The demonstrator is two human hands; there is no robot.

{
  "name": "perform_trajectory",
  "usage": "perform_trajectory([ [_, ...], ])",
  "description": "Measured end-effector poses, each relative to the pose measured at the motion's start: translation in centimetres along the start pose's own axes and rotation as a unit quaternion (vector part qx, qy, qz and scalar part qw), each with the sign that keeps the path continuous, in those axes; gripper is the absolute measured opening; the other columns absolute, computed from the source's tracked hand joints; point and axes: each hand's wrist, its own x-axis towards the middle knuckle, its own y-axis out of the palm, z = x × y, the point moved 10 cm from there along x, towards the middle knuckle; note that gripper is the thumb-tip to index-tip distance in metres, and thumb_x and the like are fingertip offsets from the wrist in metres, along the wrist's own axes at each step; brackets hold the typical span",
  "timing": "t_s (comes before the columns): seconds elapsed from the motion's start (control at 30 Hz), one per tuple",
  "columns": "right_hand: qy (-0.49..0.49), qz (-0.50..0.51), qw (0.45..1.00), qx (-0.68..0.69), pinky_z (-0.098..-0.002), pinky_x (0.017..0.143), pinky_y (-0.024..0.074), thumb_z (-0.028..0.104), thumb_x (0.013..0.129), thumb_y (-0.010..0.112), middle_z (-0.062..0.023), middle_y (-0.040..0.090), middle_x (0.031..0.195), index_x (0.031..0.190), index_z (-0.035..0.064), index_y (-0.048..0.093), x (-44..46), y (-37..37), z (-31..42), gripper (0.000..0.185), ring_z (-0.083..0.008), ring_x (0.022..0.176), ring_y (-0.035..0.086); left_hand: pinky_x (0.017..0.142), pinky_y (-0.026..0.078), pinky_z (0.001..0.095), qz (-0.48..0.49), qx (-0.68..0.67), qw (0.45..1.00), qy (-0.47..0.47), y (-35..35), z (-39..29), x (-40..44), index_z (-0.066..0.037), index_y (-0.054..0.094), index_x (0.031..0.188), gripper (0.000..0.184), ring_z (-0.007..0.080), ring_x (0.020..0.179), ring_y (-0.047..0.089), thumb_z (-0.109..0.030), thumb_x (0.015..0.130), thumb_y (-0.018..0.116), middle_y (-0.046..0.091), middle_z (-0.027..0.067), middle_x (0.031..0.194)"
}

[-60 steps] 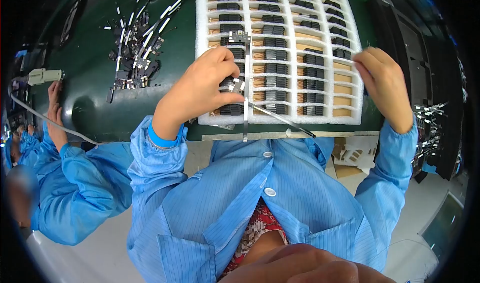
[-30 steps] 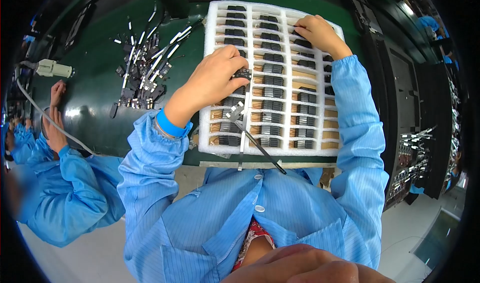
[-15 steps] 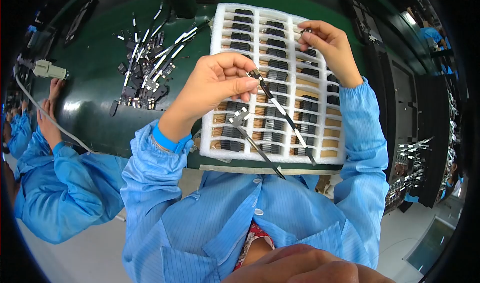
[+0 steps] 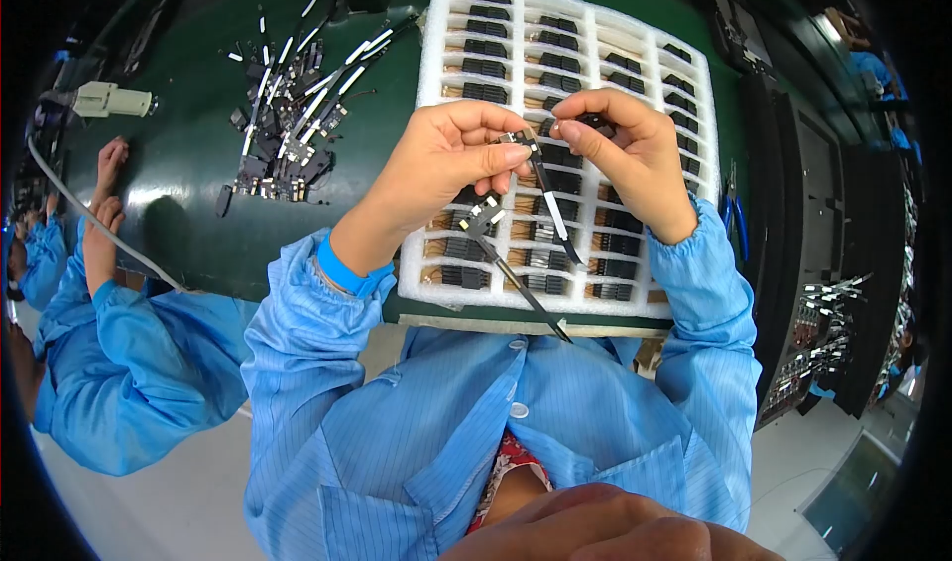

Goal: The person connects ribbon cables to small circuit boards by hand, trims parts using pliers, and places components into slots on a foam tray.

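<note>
My left hand [image 4: 446,159] pinches a thin black-and-white strip cable [image 4: 551,207] with a small connector end at the fingertips. A second dark strip with a square metal-dotted end [image 4: 484,216] hangs below the same hand, apparently held by its curled fingers. Close beside it, my right hand [image 4: 635,144] is closed in a pinch around a small black part [image 4: 595,122], whose details the fingers partly hide. Both hands are above a white foam tray [image 4: 421,285], its slotted rows filled with black blocks with copper-coloured leads.
Left of the tray, a loose pile of similar black-and-white strip parts [image 4: 288,134] lies on the green table [image 4: 183,179]. A pale connector on a grey cable [image 4: 114,100] is further left, near a co-worker's hands [image 4: 102,234]. Blue-handled pliers [image 4: 734,219] lie right of the tray.
My right hand has come down and left from the tray's upper right, bringing the small black part close to my left hand. The tray appears slightly higher in view.
</note>
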Motion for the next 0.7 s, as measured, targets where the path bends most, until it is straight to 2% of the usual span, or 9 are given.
perform_trajectory([
  [0.43, -0.092, -0.006, 0.986, -0.141, -0.0261, 0.063, 0.0443, 0.006, 0.072, 0.062, -0.0094, 0.060, 0.078, 0.082, -0.0002, 0.060, 0.0, 0.0, 2.3, 0.012, -0.0180, 0.071, 0.057, 0.048, 0.041, 0.0165, 0.022, 0.008, 1.000, -0.006, 0.6, 0.3, 0.1, 0.002, 0.055, 0.097, 0.021, 0.0072, 0.056, 0.053, -0.006, 0.078, 0.058, 0.060, 0.0096, 0.075],
  [0.53, -0.179, -0.015, 0.972, -0.154, -0.0274, 0.062, 0.0449, 0.002, 0.070, 0.062, -0.0105, 0.059, 0.077, 0.079, -0.0006, 0.058, -0.4, 0.3, 3.3, 0.011, -0.0206, 0.070, 0.057, 0.045, 0.040, 0.0148, 0.032, -0.019, 0.999, -0.017, 0.8, 0.7, 0.1, 0.003, 0.055, 0.097, 0.024, 0.0058, 0.055, 0.053, -0.012, 0.079, 0.058, 0.060, 0.0087, 0.074],
  [0.7, -0.239, -0.002, 0.953, -0.185, -0.0279, 0.061, 0.0458, -0.003, 0.067, 0.062, -0.0115, 0.057, 0.077, 0.080, -0.0007, 0.058, -0.8, 1.4, 4.8, 0.013, -0.0226, 0.070, 0.057, 0.042, 0.039, 0.0147, 0.009, -0.048, 0.998, -0.046, 0.8, 1.2, 0.0, 0.003, 0.057, 0.093, 0.022, 0.0055, 0.052, 0.052, -0.016, 0.081, 0.056, 0.058, 0.0063, 0.069],
])
